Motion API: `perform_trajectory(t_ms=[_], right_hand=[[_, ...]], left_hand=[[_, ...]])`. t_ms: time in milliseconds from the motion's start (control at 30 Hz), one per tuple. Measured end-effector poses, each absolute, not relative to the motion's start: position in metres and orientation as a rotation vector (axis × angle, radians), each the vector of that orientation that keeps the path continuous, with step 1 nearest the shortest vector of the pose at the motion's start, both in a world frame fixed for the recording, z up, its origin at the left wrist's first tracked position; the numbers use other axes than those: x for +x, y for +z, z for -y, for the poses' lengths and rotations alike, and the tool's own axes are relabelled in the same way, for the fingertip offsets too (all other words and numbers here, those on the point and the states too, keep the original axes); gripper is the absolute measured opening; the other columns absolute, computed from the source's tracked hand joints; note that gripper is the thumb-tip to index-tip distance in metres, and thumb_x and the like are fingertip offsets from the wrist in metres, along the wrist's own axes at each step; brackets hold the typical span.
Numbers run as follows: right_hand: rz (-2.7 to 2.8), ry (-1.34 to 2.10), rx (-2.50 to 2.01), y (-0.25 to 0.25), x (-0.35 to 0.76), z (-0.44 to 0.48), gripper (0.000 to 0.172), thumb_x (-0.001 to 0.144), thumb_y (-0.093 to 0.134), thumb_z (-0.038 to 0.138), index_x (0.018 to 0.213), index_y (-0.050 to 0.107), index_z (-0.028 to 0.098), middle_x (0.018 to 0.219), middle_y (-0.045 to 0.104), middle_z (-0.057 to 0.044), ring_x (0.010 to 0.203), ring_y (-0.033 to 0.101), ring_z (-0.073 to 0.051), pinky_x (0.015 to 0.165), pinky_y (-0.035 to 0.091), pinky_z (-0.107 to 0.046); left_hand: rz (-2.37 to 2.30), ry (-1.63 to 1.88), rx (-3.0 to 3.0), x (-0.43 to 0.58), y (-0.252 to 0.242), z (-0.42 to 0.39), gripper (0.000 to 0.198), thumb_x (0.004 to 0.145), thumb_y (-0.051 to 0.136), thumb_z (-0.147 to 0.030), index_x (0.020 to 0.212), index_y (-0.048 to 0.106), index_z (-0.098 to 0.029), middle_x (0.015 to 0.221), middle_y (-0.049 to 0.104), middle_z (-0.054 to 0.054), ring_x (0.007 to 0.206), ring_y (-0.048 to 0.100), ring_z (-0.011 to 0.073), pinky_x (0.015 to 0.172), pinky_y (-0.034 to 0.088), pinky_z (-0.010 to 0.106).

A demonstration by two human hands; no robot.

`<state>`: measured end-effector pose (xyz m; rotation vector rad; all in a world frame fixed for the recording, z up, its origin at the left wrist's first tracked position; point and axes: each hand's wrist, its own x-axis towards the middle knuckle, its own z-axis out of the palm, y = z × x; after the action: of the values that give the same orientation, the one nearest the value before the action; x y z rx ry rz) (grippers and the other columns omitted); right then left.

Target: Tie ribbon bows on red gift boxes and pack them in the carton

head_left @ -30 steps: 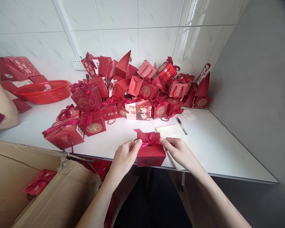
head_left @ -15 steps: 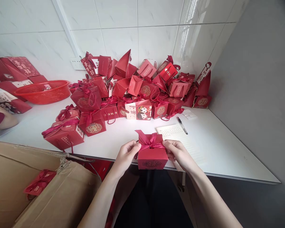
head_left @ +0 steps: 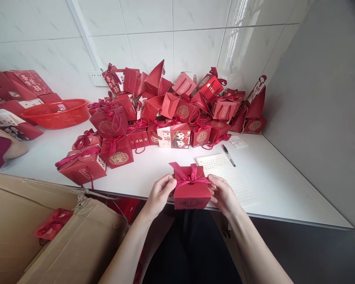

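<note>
Pinches the ribbon [head_left: 193,172] at both sides between closed thumb and fingers of left hand [head_left: 159,194] and right hand [head_left: 225,194]; has the red box [head_left: 192,191] between them, lower centre of the frame.

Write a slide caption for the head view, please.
Left hand and right hand holding a ribboned red box near piled boxes.

A red box [head_left: 193,191], upright between the hands [head_left: 162,194], wears a crimson ribbon bow [head_left: 193,177].

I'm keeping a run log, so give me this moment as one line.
left hand: pinching ribbon, left side | right hand: pinching ribbon, right side | box: at table edge | pen: beside notepad
</note>
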<state>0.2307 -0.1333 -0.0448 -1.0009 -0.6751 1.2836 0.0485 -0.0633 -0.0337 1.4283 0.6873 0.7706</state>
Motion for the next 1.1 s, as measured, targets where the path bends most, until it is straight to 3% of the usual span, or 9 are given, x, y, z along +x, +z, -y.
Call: perform_trajectory(t_ms=[100, 200, 300, 367, 467, 533, 700, 867, 1100], right_hand=[[0.733, 1.272, -1.074, -0.043, 0.236, 0.137, 0.047, 0.071, 0.063, 0.055, 0.052, 0.043, 0.019, 0.048, 0.025, 0.008, 0.04, 0.02, -0.006, 0.034, 0.014, -0.019], [0.811, 1.035, -1.218, -0.039, 0.241, 0.142, 0.042, 0.079, 0.054, 0.058, 0.069, 0.056, 0.017, 0.063, 0.045, 0.002, 0.046, 0.035, -0.007, 0.037, 0.026, -0.019], [0.894, 0.88, -1.28, -0.036, 0.239, 0.147, 0.037, 0.084, 0.05, 0.054, 0.099, 0.057, 0.021, 0.099, 0.058, -0.005, 0.07, 0.055, -0.013, 0.058, 0.047, -0.024], [0.982, 0.898, -1.28, -0.036, 0.234, 0.152, 0.037, 0.087, 0.046, 0.053, 0.11, 0.054, 0.024, 0.113, 0.058, -0.007, 0.087, 0.059, -0.017, 0.076, 0.049, -0.03], [1.037, 0.849, -1.319, -0.037, 0.226, 0.165, 0.035, 0.089, 0.045, 0.05, 0.114, 0.051, 0.025, 0.121, 0.056, -0.007, 0.095, 0.059, -0.018, 0.084, 0.048, -0.032], [1.038, 0.77, -1.34, -0.037, 0.219, 0.177, 0.035, 0.089, 0.047, 0.049, 0.115, 0.048, 0.026, 0.114, 0.06, -0.006, 0.092, 0.06, -0.018, 0.081, 0.048, -0.031], [1.187, 0.904, -1.336, -0.027, 0.209, 0.2, 0.032, 0.092, 0.04, 0.048, 0.095, 0.058, 0.021, 0.054, 0.06, 0.001, 0.066, 0.059, -0.017, 0.069, 0.045, -0.028], [1.197, 0.83, -1.491, -0.018, 0.203, 0.196, 0.044, 0.09, 0.041, 0.053, 0.067, 0.057, 0.019, 0.059, 0.061, -0.002, 0.06, 0.056, -0.015, 0.059, 0.042, -0.025], [1.411, 1.21, -1.504, -0.017, 0.155, 0.189, 0.041, 0.09, 0.04, 0.053, 0.086, 0.064, 0.019, 0.055, 0.064, 0.0, 0.047, 0.058, -0.013, 0.052, 0.043, -0.023]], left_hand=[[-0.713, 0.762, 1.435, 0.045, -0.029, 0.062, 0.037, 0.082, 0.049, -0.048, 0.063, 0.037, -0.019, 0.061, 0.034, -0.004, 0.057, 0.032, 0.0092, 0.055, 0.03, 0.023], [-0.729, 0.8, 1.502, 0.041, -0.025, 0.064, 0.039, 0.082, 0.045, -0.057, 0.072, 0.041, -0.019, 0.066, 0.041, -0.003, 0.061, 0.039, 0.0108, 0.06, 0.035, 0.025], [-0.81, 0.766, 1.581, 0.04, -0.019, 0.071, 0.042, 0.074, 0.059, -0.054, 0.091, 0.042, -0.02, 0.085, 0.052, 0.001, 0.072, 0.049, 0.0132, 0.066, 0.041, 0.027], [-0.865, 0.709, 1.626, 0.041, -0.016, 0.074, 0.047, 0.072, 0.065, -0.045, 0.104, 0.04, -0.021, 0.097, 0.055, 0.004, 0.082, 0.055, 0.0156, 0.072, 0.045, 0.029], [-0.92, 0.728, 1.668, 0.044, -0.017, 0.069, 0.049, 0.075, 0.062, -0.039, 0.115, 0.039, -0.022, 0.111, 0.056, 0.008, 0.1, 0.057, 0.0196, 0.087, 0.046, 0.035], [-1.067, 0.908, 1.731, 0.044, -0.019, 0.058, 0.046, 0.076, 0.06, -0.039, 0.115, 0.043, -0.021, 0.117, 0.054, 0.01, 0.111, 0.053, 0.0227, 0.097, 0.04, 0.04], [-1.243, 1.304, 1.712, 0.033, -0.015, 0.031, 0.028, 0.079, 0.054, -0.039, 0.098, 0.057, -0.018, 0.112, 0.059, 0.01, 0.115, 0.051, 0.0253, 0.104, 0.034, 0.043], [-0.838, 0.925, 1.747, 0.014, 0.006, 0.042, 0.033, 0.086, 0.045, -0.044, 0.098, 0.064, -0.019, 0.112, 0.064, 0.008, 0.118, 0.052, 0.0252, 0.104, 0.036, 0.038], [-0.791, 0.665, 2.055, 0.024, 0.014, 0.059, 0.031, 0.08, 0.057, -0.03, 0.109, 0.059, -0.021, 0.125, 0.056, 0.007, 0.121, 0.048, 0.0225, 0.106, 0.036, 0.035]])
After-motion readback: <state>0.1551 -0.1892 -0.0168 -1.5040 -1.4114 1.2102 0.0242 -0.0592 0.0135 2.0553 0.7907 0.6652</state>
